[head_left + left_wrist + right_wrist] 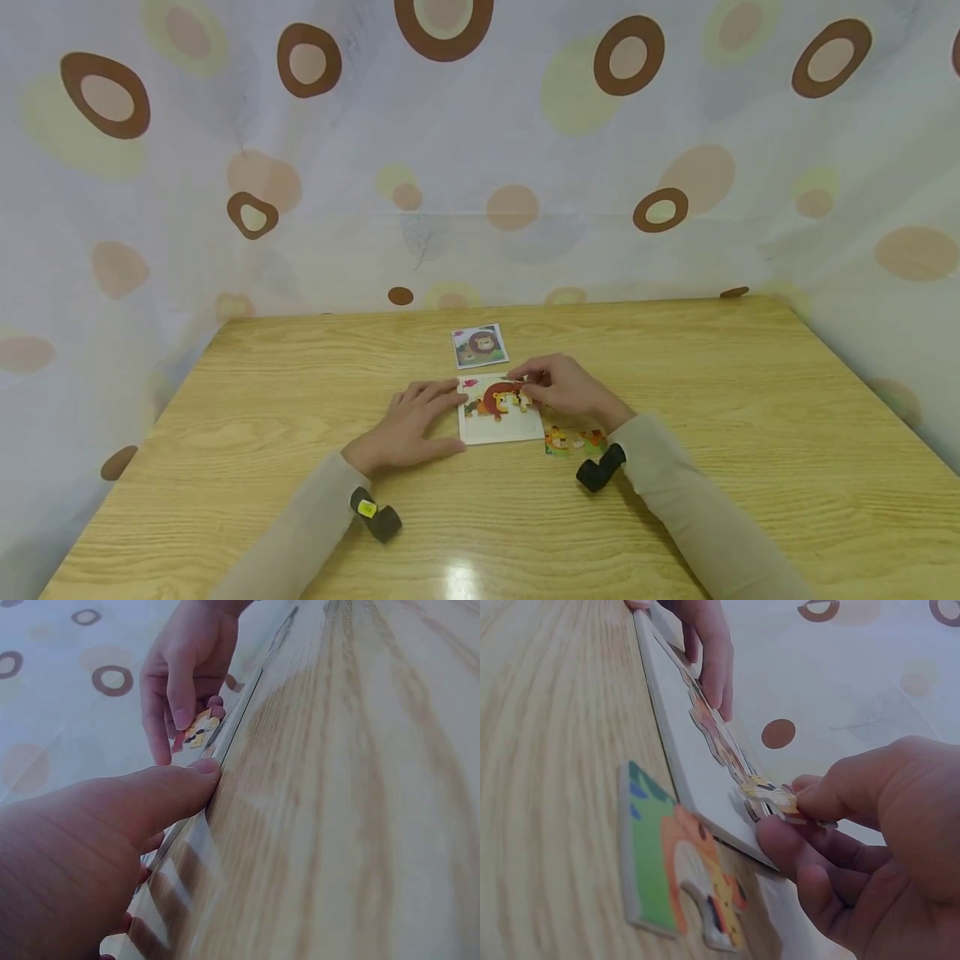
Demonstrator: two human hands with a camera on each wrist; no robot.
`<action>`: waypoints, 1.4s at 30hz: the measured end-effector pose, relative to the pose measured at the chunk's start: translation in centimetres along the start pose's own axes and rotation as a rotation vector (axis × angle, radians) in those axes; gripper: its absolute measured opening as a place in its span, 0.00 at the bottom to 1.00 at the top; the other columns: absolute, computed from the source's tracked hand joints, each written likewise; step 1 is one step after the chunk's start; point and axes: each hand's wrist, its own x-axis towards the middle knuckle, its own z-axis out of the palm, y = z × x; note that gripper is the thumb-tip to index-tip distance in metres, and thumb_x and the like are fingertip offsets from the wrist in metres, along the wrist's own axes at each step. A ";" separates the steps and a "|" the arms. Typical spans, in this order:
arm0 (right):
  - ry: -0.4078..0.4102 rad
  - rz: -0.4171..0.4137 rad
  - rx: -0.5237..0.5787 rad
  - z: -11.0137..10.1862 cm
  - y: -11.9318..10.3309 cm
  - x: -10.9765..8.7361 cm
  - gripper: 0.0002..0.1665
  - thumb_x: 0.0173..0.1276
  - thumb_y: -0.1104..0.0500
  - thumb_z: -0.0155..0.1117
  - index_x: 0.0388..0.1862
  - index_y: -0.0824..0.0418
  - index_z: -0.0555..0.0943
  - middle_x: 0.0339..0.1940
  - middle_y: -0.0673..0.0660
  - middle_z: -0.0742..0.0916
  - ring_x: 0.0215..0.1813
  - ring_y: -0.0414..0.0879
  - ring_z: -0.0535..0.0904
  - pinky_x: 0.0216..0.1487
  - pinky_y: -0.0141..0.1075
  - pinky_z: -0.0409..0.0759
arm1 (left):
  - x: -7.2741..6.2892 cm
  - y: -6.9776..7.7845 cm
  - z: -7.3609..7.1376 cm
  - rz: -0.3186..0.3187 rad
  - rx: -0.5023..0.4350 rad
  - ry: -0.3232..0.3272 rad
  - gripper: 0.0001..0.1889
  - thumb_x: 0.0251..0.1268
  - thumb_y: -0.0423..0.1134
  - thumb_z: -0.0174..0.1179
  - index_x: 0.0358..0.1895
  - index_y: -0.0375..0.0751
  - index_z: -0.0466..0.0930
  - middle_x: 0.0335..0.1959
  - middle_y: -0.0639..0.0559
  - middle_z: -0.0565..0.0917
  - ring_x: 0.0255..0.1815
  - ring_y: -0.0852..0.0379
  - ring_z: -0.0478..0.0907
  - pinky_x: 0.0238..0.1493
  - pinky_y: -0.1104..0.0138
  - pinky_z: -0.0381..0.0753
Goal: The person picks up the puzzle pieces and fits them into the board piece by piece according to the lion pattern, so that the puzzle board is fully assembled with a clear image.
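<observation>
A white puzzle tray (498,431) lies on the table, its upper part filled with joined pieces of a lion picture (495,400). My left hand (415,422) rests at the tray's left edge, fingers spread, with fingertips on its rim. Over the tray's right side, my right hand (562,385) pinches a puzzle piece (771,796) between thumb and fingers. In the right wrist view that piece is tilted, close against the joined pieces. Loose puzzle pieces (573,442) lie on the table by the tray's lower right corner; one orange and green piece (656,855) shows large in the right wrist view.
A square picture card (480,346) with the lion lies just behind the tray. The wooden table (300,358) reaches back to a patterned curtain (465,250). Black wrist cameras (600,468) are strapped to both sleeves.
</observation>
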 end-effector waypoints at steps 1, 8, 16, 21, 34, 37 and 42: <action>0.004 -0.001 0.003 0.0 0.0 0.0 0.14 0.70 0.66 0.56 0.52 0.64 0.82 0.30 0.56 0.84 0.26 0.43 0.77 0.29 0.33 0.74 | 0.0 0.0 0.0 0.000 0.000 0.002 0.34 0.62 0.57 0.60 0.70 0.49 0.66 0.76 0.47 0.58 0.72 0.44 0.54 0.63 0.45 0.55; 0.037 -0.023 0.024 0.2 0.0 -0.1 0.06 0.67 0.66 0.59 0.42 0.64 0.77 0.28 0.55 0.82 0.27 0.43 0.76 0.32 0.33 0.74 | 0.1 0.0 0.1 -0.006 0.002 0.011 0.34 0.62 0.56 0.61 0.69 0.49 0.67 0.75 0.47 0.59 0.71 0.44 0.55 0.62 0.43 0.56; 0.038 0.003 -0.006 0.7 0.3 0.0 0.04 0.65 0.63 0.64 0.37 0.62 0.77 0.28 0.53 0.80 0.29 0.43 0.73 0.33 0.32 0.72 | 0.0 0.1 0.0 -0.010 -0.005 0.002 0.34 0.62 0.57 0.61 0.69 0.49 0.67 0.75 0.47 0.59 0.72 0.44 0.54 0.63 0.44 0.55; 0.053 0.056 -0.022 1.0 0.2 0.0 0.06 0.64 0.61 0.66 0.35 0.62 0.77 0.28 0.53 0.80 0.28 0.42 0.72 0.32 0.32 0.71 | 0.0 0.2 -0.1 -0.017 -0.006 -0.006 0.34 0.62 0.57 0.61 0.70 0.49 0.66 0.76 0.48 0.58 0.72 0.44 0.54 0.63 0.45 0.55; 0.109 0.171 -0.092 1.4 -1.7 0.1 0.06 0.59 0.62 0.68 0.29 0.62 0.78 0.25 0.55 0.82 0.26 0.43 0.74 0.28 0.34 0.72 | 0.0 -0.1 0.0 -0.020 -0.001 -0.003 0.35 0.61 0.58 0.61 0.70 0.51 0.66 0.76 0.49 0.58 0.72 0.45 0.53 0.64 0.45 0.55; 0.115 0.190 -0.079 1.5 -2.1 0.0 0.06 0.59 0.63 0.67 0.29 0.63 0.78 0.23 0.55 0.82 0.23 0.43 0.73 0.26 0.33 0.71 | 0.1 -0.1 0.1 -0.018 -0.001 -0.001 0.35 0.61 0.58 0.60 0.70 0.51 0.66 0.76 0.50 0.58 0.72 0.45 0.54 0.64 0.45 0.55; 0.126 0.238 -0.056 1.6 -2.6 0.0 0.06 0.59 0.64 0.67 0.29 0.63 0.78 0.22 0.55 0.82 0.22 0.43 0.72 0.25 0.33 0.69 | 0.1 -0.2 0.1 -0.019 0.000 0.001 0.34 0.61 0.58 0.60 0.70 0.51 0.66 0.76 0.50 0.58 0.72 0.46 0.54 0.63 0.45 0.55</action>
